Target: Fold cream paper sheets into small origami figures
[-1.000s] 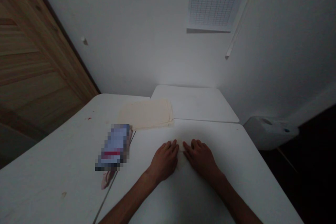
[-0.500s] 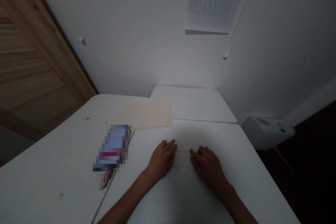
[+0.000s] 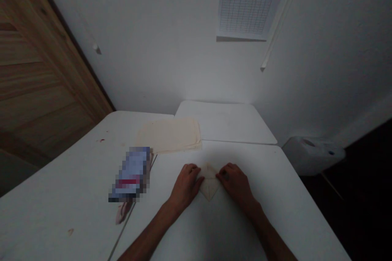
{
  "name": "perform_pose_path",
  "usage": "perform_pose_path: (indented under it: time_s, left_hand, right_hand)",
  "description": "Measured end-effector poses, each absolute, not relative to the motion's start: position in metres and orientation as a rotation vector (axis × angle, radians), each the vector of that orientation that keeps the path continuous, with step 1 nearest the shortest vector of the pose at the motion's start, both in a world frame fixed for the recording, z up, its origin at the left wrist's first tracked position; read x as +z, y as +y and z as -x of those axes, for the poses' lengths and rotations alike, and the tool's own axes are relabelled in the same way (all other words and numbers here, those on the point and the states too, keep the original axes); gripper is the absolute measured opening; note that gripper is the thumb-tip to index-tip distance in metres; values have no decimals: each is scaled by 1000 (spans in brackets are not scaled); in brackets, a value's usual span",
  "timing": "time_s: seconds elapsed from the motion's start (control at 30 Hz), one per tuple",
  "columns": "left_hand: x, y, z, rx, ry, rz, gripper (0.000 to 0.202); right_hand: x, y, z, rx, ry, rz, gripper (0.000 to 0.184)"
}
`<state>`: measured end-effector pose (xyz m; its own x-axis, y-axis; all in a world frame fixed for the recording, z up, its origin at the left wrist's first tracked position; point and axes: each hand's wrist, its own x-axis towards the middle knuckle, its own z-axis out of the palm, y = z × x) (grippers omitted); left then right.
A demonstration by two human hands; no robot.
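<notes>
A small beige sheet (image 3: 209,187), folded into a diamond with visible creases, lies on the white table in front of me. My left hand (image 3: 186,184) is at its left corner, thumb and bent fingers closed on the edge. At the opposite corner, my right hand (image 3: 235,183) pinches the right edge with curled fingers. The sheet's side corners are partly hidden by my fingertips. Whether it is paper or thin cloth I cannot tell.
Farther back lies a stack of larger beige sheets (image 3: 168,134). A pixelated blue item (image 3: 131,173) rests on a pinkish cloth (image 3: 123,212) to the left. Table seams run beside and behind my hands. A white plastic container (image 3: 312,155) stands beyond the right edge.
My right hand has moved left and slightly up, its fingers curling onto the sheet's right corner. My left fingers have gone from stretched over the sheet to bent at its edge.
</notes>
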<state>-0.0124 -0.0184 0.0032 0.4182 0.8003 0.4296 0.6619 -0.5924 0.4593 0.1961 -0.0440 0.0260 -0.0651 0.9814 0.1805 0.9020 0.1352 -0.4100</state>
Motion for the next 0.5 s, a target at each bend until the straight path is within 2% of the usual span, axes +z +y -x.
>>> perform_pose_path:
  time_s: [0.5]
  left_hand:
    - [13, -25, 15, 823, 1540, -2331, 8]
  right_hand:
    - [14, -50, -195, 330, -1841, 1793, 17]
